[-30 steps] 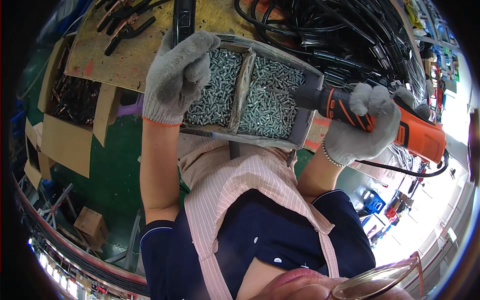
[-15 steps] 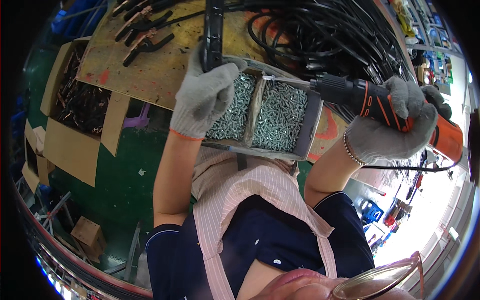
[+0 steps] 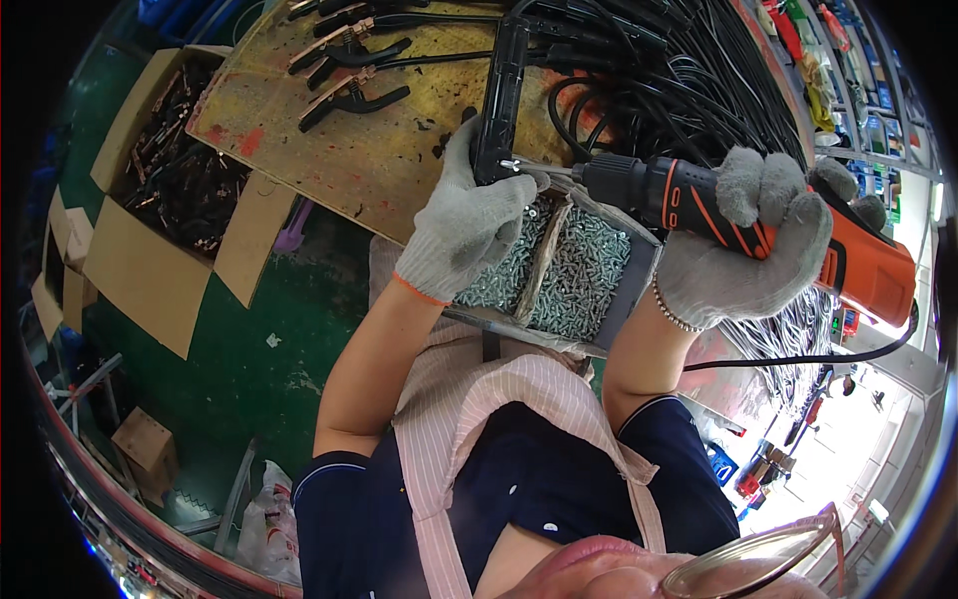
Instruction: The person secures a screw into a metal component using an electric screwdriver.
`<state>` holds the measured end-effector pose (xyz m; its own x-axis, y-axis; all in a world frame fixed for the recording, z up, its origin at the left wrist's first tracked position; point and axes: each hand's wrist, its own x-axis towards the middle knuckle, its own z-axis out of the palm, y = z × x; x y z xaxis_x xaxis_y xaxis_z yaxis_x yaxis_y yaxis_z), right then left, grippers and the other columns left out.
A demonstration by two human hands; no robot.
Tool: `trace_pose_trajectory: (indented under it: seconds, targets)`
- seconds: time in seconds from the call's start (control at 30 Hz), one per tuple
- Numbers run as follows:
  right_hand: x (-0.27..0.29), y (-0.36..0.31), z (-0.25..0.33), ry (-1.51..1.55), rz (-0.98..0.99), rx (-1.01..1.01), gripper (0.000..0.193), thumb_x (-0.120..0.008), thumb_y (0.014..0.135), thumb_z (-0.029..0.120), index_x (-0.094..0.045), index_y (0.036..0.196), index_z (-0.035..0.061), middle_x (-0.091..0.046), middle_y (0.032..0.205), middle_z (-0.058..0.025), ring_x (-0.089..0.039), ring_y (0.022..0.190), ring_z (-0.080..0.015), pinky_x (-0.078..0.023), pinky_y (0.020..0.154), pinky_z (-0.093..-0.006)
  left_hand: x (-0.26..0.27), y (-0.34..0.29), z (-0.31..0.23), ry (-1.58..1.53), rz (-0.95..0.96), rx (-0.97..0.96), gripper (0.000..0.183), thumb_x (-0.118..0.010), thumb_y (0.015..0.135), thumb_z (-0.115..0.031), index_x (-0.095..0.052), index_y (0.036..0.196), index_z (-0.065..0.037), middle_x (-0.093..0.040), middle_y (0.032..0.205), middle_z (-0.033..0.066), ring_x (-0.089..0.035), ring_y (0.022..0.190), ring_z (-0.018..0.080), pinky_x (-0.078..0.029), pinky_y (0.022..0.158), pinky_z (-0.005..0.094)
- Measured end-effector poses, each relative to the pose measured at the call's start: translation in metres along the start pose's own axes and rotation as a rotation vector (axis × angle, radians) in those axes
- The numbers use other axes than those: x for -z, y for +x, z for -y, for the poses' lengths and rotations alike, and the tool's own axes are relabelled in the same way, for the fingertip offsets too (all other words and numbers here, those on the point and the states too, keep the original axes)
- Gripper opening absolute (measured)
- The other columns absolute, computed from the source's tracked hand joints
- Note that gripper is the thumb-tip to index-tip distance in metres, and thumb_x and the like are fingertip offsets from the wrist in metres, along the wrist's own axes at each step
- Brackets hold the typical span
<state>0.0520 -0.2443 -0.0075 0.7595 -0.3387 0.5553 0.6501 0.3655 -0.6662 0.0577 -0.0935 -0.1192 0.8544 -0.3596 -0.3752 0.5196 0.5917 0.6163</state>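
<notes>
My left hand [image 3: 474, 215], in a grey knitted glove, is closed around the lower end of a long black plastic handle [image 3: 504, 95]. My right hand [image 3: 753, 240], gloved too, grips an orange and black corded electric screwdriver [image 3: 714, 205] lying nearly level. Its bit points left, and a small silver screw [image 3: 509, 166] at its tip meets the handle's lower end beside my left thumb. Beneath both hands sits a divided box [image 3: 629, 331] with small silver screws [image 3: 579, 275] in its two compartments. My left hand covers part of the left compartment.
Black clamps with copper jaws [image 3: 349, 95] lie on the worn yellow tabletop [image 3: 269, 130]. Coiled black cables [image 3: 689, 100] cover its far right. An open cardboard box [image 3: 150, 285] of similar parts stands at the left. The tool's cord [image 3: 798, 359] trails below my right hand.
The screwdriver has moved left relative to the handle, bringing its screw against the handle's end. My left hand and the handle now sit further right in view. Both grips persist.
</notes>
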Motion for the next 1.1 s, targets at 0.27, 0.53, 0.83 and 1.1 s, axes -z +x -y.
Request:
trace_pose_trajectory:
  seconds: [0.27,0.53,0.83,1.1]
  targets:
    - [-0.010,0.000,-0.010,-0.100,-0.033,-0.001,0.024,-0.054,0.090,0.008,-0.049,0.114,0.0083,-0.045,0.066,0.0015,-0.040,0.056,-0.0067,-0.040,0.052,-0.0196,0.002,0.001,-0.006,0.032,-0.010,0.105,0.085,-0.063,0.083,0.003,-0.012,0.150,-0.006,-0.065,0.091,0.0116,-0.054,0.054,0.0098,-0.043,0.042,0.0218]
    - [-0.006,0.001,-0.011,-0.123,0.032,0.000,0.027,-0.055,0.089,0.006,-0.048,0.115,0.0097,-0.048,0.068,0.0027,-0.043,0.059,-0.0061,-0.041,0.053,-0.0205,-0.002,-0.001,-0.002,0.029,-0.035,0.005,0.080,-0.067,0.081,-0.004,-0.019,0.145,0.001,-0.060,0.081,0.0071,-0.052,0.044,0.0082,-0.043,0.037,0.0215]
    - [-0.026,0.002,-0.016,-0.345,0.123,0.031,0.030,-0.056,0.087,0.003,-0.045,0.116,0.0055,-0.047,0.067,0.0006,-0.043,0.058,-0.0067,-0.043,0.053,-0.0213,-0.007,0.000,-0.004,0.104,-0.106,0.056,0.082,-0.075,0.083,-0.012,-0.020,0.144,-0.002,-0.058,0.078,0.0039,-0.051,0.046,0.0069,-0.040,0.036,0.0214]
    - [-0.036,0.006,-0.023,-0.532,0.104,0.034,0.032,-0.057,0.085,0.000,-0.042,0.113,0.0059,-0.046,0.066,-0.0005,-0.043,0.054,-0.0086,-0.045,0.052,-0.0198,0.003,-0.003,-0.007,0.023,-0.054,0.128,0.084,-0.073,0.082,-0.008,-0.019,0.146,-0.005,-0.058,0.081,0.0016,-0.052,0.053,0.0070,-0.043,0.043,0.0217]
